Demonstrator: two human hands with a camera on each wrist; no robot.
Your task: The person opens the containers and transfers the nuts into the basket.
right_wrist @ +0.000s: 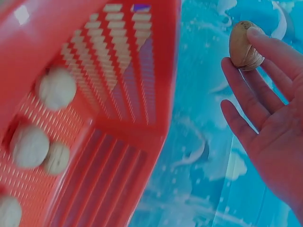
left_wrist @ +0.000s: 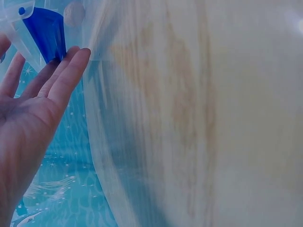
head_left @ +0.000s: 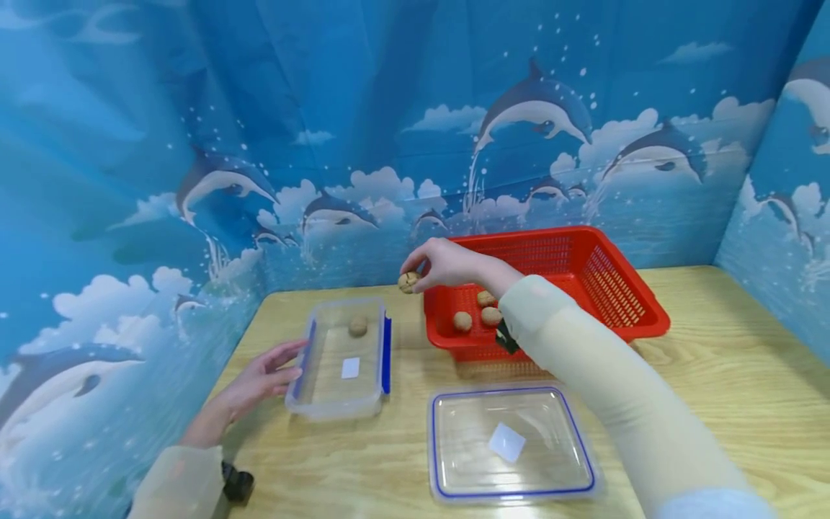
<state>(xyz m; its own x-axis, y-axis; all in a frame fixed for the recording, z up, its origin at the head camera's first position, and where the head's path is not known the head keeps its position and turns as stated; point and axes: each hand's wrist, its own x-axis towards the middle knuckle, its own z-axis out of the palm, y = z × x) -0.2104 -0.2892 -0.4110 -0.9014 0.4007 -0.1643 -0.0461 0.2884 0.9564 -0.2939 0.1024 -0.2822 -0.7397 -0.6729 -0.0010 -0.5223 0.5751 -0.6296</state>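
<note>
Between thumb and fingers, my right hand (head_left: 447, 264) pinches a walnut (head_left: 408, 282) just left of the red basket (head_left: 648, 317). The right wrist view shows the same walnut (right_wrist: 242, 45) held at the fingertips, outside the basket wall. Several walnuts (head_left: 462, 321) lie in the basket's left part. My left hand (head_left: 267, 373) touches the left side of a clear plastic box (head_left: 333, 404) with blue side clips, its fingers fairly straight. Inside that box sits one walnut (head_left: 358, 326) near the back. In the left wrist view, fingertips rest by a blue clip (left_wrist: 49, 35).
A clear lid (head_left: 512, 497) with a blue seal lies on the wooden table (head_left: 363, 468), in front of the basket. Behind and beside the table hangs a blue dolphin-print cloth (head_left: 389, 108). A dark wrist camera (head_left: 237, 483) is on the left wrist.
</note>
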